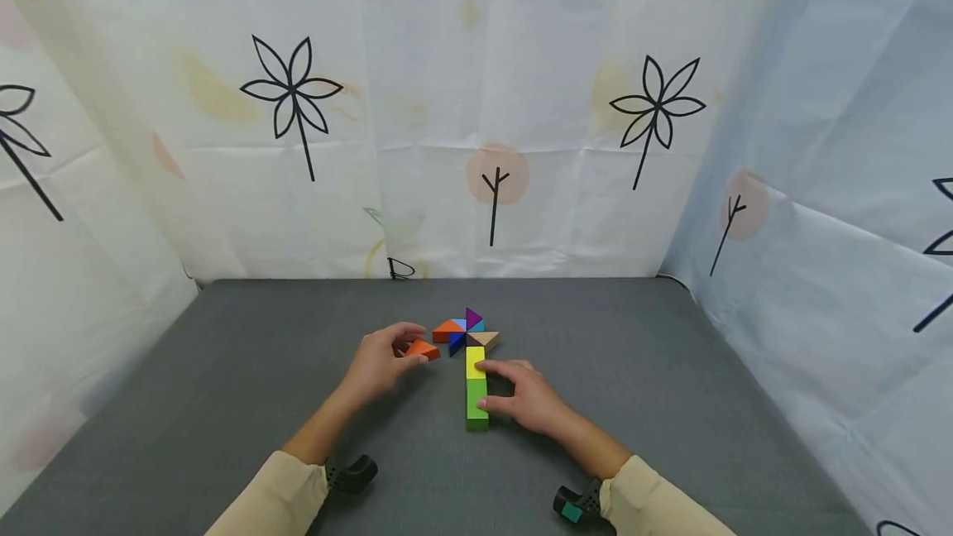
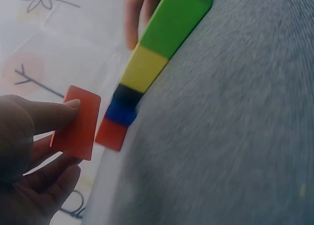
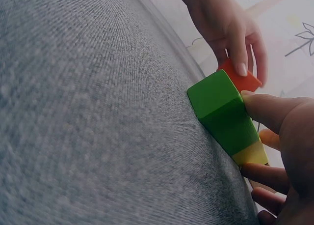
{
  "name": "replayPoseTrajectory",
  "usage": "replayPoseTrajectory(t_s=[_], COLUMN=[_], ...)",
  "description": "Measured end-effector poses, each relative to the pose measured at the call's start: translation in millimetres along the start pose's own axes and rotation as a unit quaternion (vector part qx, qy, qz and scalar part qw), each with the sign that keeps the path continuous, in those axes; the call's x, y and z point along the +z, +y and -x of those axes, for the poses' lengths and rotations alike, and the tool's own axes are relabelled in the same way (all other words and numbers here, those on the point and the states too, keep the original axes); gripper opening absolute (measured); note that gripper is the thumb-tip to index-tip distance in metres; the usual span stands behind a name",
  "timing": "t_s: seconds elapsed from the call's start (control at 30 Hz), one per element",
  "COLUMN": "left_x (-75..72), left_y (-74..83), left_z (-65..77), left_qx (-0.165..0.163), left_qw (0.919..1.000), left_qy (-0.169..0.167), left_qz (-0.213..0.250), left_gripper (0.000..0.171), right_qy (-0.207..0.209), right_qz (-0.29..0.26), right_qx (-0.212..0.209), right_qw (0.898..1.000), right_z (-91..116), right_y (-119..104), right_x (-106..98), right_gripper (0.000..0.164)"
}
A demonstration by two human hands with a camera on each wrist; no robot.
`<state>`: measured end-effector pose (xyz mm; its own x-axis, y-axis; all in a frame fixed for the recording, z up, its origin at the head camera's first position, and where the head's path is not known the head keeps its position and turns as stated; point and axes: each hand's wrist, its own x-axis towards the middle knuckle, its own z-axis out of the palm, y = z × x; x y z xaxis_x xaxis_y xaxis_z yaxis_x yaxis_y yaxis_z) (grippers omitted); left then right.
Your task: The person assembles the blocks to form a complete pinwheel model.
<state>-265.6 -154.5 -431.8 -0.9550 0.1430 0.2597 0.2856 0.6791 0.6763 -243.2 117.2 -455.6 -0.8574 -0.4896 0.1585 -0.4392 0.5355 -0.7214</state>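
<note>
My left hand pinches an orange triangular block between thumb and fingers, left of a pinwheel of small triangular blocks. In the left wrist view the thumb lies across that orange block's face. Below the pinwheel a yellow block and a longer green block lie end to end as a stem. My right hand is at the stem's right side, index fingertip on the yellow block and thumb on the green one. In the right wrist view its remaining fingers are loosely spread beside the blocks.
The pinwheel has another orange triangle, a purple triangle, a dark blue triangle, a tan triangle and light blue pieces. A grey cloth covers the table. Patterned white curtains stand behind and at both sides.
</note>
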Motion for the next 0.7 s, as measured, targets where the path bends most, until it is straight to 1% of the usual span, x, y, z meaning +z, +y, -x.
replayPoseTrajectory(t_s=[0.17,0.33,0.47,0.57,0.7], left_x=[15.1,25.6,30.3,31.6,30.6], left_y=[2.7,4.7,6.3,7.1,7.2], left_z=[-5.1,-8.4,-9.0,-8.1,-5.6], left_qx=[-0.001,-0.01,-0.016,-0.027,-0.034], left_qw=[0.9999,0.9995,0.9989,0.9983,0.9983], left_qy=[-0.013,-0.026,-0.036,-0.044,-0.04], left_qz=[-0.006,-0.015,-0.027,-0.028,-0.024], left_gripper=[0.037,0.034,0.032,0.032,0.031], right_qy=[-0.003,-0.004,-0.004,-0.003,-0.005], right_qz=[0.004,0.002,-0.001,-0.002,-0.003], right_qx=[0.002,0.003,0.002,-0.001,0.002], right_qw=[1.0,1.0,1.0,1.0,1.0], right_z=[-1,0,0,0,0], right_y=[-1,-1,0,0,0], right_x=[0,0,0,0,-1], right_gripper=[0.054,0.054,0.054,0.054,0.054])
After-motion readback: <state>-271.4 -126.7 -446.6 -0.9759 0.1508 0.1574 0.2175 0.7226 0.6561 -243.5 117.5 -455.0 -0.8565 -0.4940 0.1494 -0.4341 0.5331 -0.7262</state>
